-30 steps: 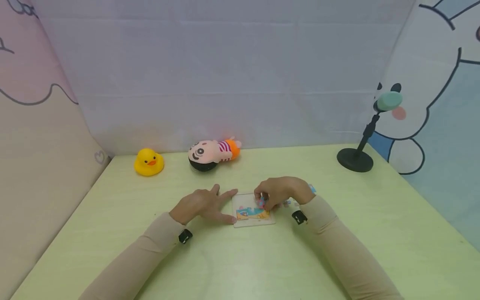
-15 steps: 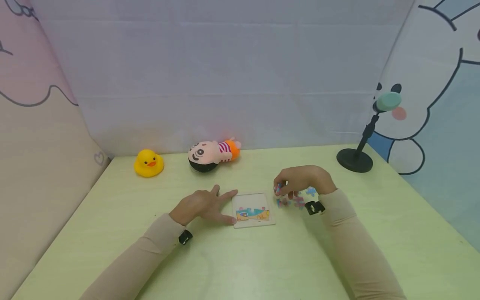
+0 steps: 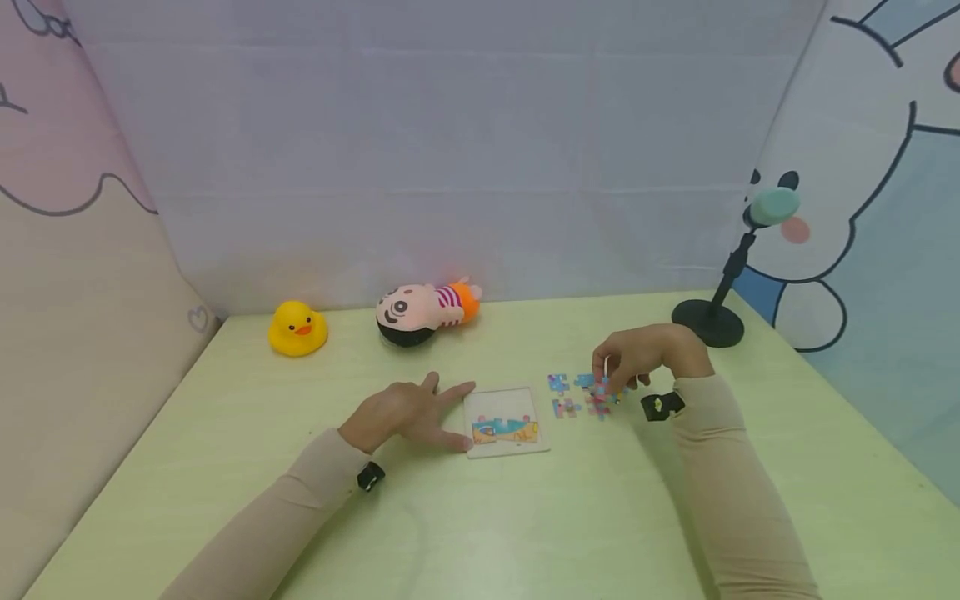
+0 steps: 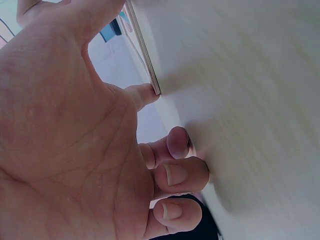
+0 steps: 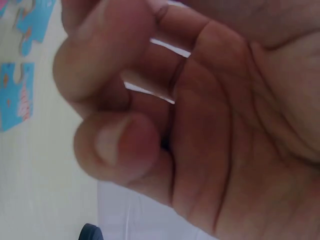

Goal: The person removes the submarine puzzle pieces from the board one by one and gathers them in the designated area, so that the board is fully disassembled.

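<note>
My left hand is spread at the left side of a small puzzle board, one fingertip at its upper left corner and the thumb at its lower left. In the left wrist view a fingertip touches the board's edge. Joined colourful pieces fill the board's lower part. To the right, my right hand pinches a pink and blue puzzle piece just above other loose pieces. Its fingers hide the pinched piece in the right wrist view, where a blue puzzle piece lies at the left.
Several loose puzzle pieces lie right of the board. At the back stand a yellow rubber duck, a lying plush doll and a black stand with a green top. A cloth backdrop borders the table.
My right hand has moved from over the board to the right, above the loose pieces. A blue and pink piece it carried now lies beside the board. The left hand stays put.
</note>
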